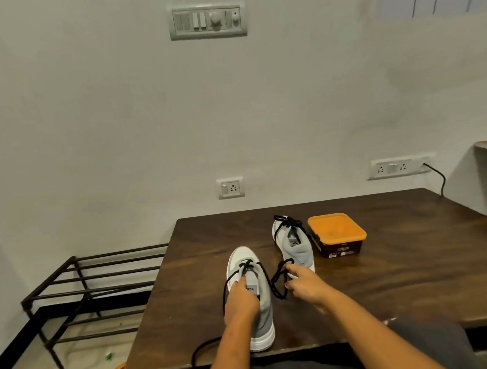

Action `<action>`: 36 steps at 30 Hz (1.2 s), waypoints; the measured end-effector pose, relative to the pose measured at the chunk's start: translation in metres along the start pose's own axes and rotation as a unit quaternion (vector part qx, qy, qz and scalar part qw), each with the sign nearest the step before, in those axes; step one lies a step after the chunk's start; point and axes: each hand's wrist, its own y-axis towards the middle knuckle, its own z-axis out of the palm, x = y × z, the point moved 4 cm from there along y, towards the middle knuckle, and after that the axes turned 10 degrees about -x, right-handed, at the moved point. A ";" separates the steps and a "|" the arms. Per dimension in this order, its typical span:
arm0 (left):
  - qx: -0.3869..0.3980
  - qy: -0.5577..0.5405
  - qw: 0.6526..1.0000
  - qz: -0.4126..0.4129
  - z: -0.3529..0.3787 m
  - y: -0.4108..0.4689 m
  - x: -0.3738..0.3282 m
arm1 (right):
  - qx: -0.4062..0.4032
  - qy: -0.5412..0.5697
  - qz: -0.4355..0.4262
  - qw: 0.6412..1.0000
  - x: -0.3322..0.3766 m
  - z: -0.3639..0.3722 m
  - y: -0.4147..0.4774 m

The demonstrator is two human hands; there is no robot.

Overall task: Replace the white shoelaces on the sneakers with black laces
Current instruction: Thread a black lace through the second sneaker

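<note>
Near edge of bench (187,328): near sneaker (254,305) standing heel toward viewer, black lace (278,284) threaded only through lowest eyelets. Left hand (241,300) pressed on tongue, grip closed down on shoe, apparently steadying it; whether lace is pinched cannot be told. Right hand (304,285) just beside, grip pinching a lace loop. Lace judged soft, limp, light, prone to twisting; best held close to stiff tip for feeding through eyelets. Shoe light, upper pliable; brace at tongue or heel. Farther back: 2nd sneaker (293,243), black-laced, beside orange-lidded box (336,231). No white laces visible.
</note>
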 end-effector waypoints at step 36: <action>-0.010 0.028 0.994 0.108 0.012 0.040 0.003 | -0.064 -0.142 -0.155 0.976 0.035 -0.015 0.080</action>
